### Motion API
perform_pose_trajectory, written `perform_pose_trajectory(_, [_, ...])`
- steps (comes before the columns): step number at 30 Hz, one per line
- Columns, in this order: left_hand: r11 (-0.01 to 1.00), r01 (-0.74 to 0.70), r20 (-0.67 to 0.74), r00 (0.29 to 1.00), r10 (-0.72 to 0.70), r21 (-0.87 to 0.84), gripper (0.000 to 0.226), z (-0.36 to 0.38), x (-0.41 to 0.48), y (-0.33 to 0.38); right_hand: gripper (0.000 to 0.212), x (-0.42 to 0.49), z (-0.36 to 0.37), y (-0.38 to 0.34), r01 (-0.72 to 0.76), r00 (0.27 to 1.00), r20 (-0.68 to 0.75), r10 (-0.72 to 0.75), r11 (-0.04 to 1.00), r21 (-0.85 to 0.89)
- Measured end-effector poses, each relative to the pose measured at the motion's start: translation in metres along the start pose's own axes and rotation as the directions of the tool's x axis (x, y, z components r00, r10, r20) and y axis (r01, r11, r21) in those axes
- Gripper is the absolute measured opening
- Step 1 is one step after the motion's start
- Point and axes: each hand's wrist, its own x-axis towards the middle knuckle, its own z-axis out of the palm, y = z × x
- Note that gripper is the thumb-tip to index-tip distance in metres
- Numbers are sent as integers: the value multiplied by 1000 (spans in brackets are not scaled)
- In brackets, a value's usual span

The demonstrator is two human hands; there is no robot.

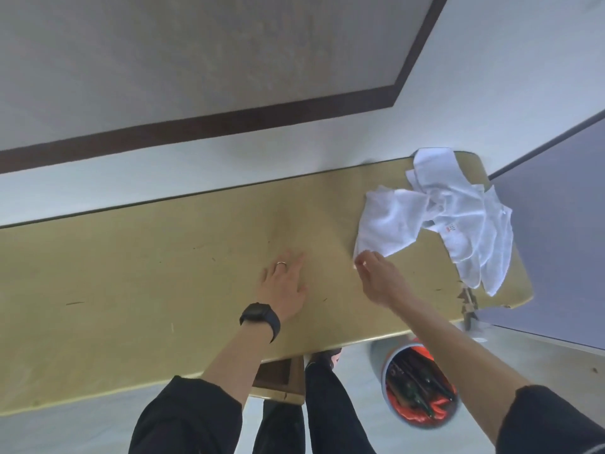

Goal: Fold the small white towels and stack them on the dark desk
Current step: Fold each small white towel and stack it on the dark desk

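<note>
**Right hand pinching a towel corner at the right end of the desk**

Head view. The left hand lies flat on the desk near the middle of its near edge, fingers straight and slightly spread, holding nothing. It bears a ring, with a dark watch at the wrist. The right hand reaches toward the desk's right end, its fingers curled and pinching the near corner of a white towel.

This towel lies partly spread on the desk. Its long axis runs diagonally from the pinched corner toward the far right corner. It overlaps a loose pile of towels, crumpled and unfolded. The pile covers the desk's right end from the far edge almost to the near right corner, and several tails point toward the near edge.

One towel in the pile shows a small label with a red mark; its writing is too small to read.

Below the near edge stands a bucket with an orange liner, holding dark bottles.
</note>
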Motion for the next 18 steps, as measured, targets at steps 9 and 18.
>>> perform_pose_trajectory(9, [959,-239,-217,955,203,-153,36,-61,-83,0,22,-90,-24,-93,94,993,40,-108,963,253])
perform_pose_trajectory(18, [946,-307,-302,916,264,-102,19,-106,-142,-14,10,-141,-69,-146,147,989,-42,-141,941,306])
